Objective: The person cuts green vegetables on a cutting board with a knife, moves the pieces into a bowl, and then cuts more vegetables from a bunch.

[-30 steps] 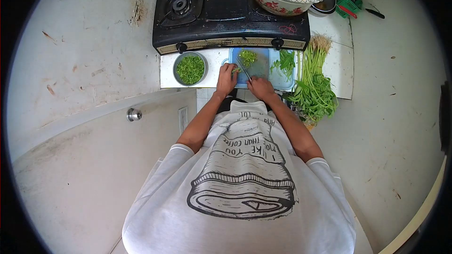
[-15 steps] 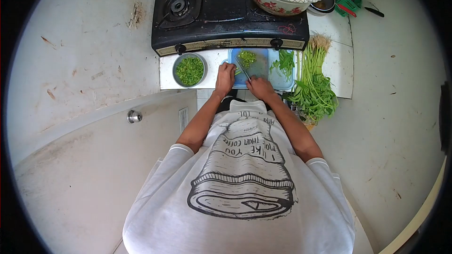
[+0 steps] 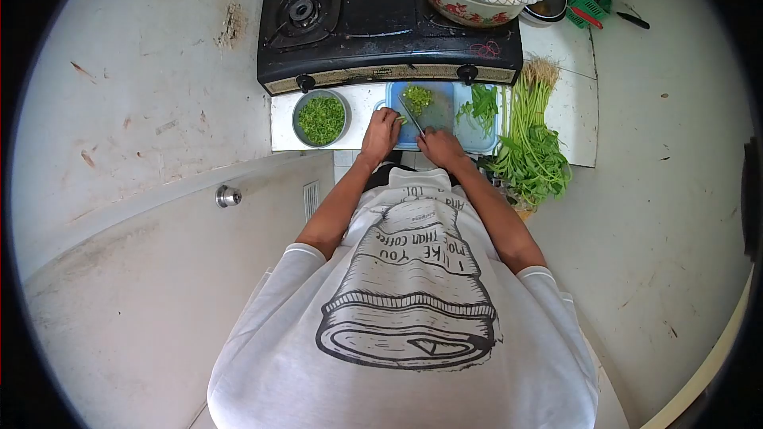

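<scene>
My right hand (image 3: 439, 147) is closed around the handle of a knife (image 3: 412, 117), its blade slanting up and left over a blue cutting board (image 3: 443, 115). Fingers bent, my left hand (image 3: 381, 134) grips a few short green stems (image 3: 401, 119) beside the blade, at the board's left edge. A small heap of chopped greens (image 3: 416, 97) lies just beyond the knife tip. On the board's right part are loose green leaves (image 3: 479, 106). To the left stands a grey bowl (image 3: 344, 131) filled with finely chopped greens (image 3: 320, 117).
A bundle of leafy celery-like stalks (image 3: 528, 123) lies right of the board, its leaves hanging over the counter edge. Behind the board stands a black gas stove (image 3: 373, 28). A flowered pot (image 3: 465, 8) with a checked cloth sits on it. A green basket (image 3: 590, 0) holds utensils.
My left hand has shifted very slightly, and less of the stems shows beside the blade. The knife stays in nearly the same place.
</scene>
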The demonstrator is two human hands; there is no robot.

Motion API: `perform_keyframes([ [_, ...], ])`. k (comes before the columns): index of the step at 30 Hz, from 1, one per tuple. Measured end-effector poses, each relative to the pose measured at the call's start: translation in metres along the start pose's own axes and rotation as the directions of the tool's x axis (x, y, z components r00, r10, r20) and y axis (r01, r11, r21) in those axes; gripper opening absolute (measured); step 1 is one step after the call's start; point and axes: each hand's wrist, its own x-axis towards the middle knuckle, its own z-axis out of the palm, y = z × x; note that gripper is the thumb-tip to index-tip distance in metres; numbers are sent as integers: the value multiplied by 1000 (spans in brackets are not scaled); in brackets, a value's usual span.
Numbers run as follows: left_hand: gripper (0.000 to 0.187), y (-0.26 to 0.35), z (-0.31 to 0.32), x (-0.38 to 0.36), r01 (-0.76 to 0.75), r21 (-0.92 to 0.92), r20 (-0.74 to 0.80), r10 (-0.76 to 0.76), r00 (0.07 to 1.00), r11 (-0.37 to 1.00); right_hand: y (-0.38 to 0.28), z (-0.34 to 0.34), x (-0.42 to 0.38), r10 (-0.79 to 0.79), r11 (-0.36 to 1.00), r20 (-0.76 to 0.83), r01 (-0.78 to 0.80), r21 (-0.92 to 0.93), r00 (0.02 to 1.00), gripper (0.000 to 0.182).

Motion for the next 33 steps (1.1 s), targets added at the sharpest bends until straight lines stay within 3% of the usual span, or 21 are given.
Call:
perform_keyframes([
  [20,12,0,-2,-1,25,36,46,-26,999,999,-2,3,-2,-66,995,-46,63,-74,997,44],
  [29,12,-4,0,3,-25,68,41,23,999,997,-3,1,-5,-29,999,-53,27,-32,998,43],
  [33,16,-7,2,3,19,64,76,-24,997,998,-4,-1,-6,-2,1000,-32,1,-26,999,45],
])
